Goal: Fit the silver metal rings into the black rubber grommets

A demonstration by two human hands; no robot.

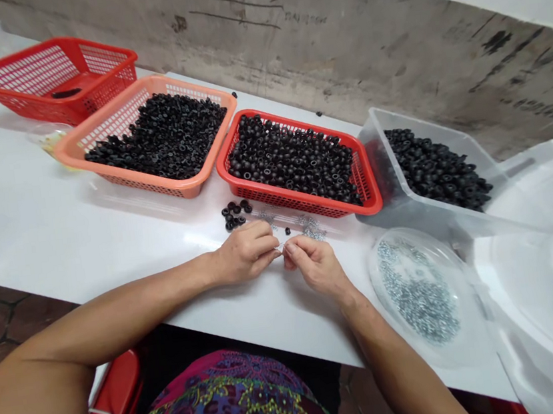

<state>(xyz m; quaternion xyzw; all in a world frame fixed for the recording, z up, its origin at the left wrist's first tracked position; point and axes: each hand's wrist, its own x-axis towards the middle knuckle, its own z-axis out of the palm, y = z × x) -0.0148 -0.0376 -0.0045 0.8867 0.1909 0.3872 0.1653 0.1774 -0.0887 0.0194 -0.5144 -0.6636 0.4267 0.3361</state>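
My left hand [247, 251] is closed, with thumb and fingertips pinched together over the white table [269, 308]. Facing it, my right hand [315, 262] is closed in a pinch too, and the fingertips of both hands almost meet. A tiny silvery metal piece [281, 246] shows between them; it is too small to tell its kind. Just beyond my hands lie a single black ring-shaped part [287, 231], a cluster of black ring-shaped parts [234, 216] and a small heap of silvery metal pieces [311, 227].
A red basket [301, 208] and an orange basket [153, 187] hold black parts, as does a clear bin [391, 152]. Farther left stands another red basket [37, 105]. A clear round dish [376, 275] holds silvery pieces beside a white plastic object [524, 257]. A wall [256, 41] runs behind.
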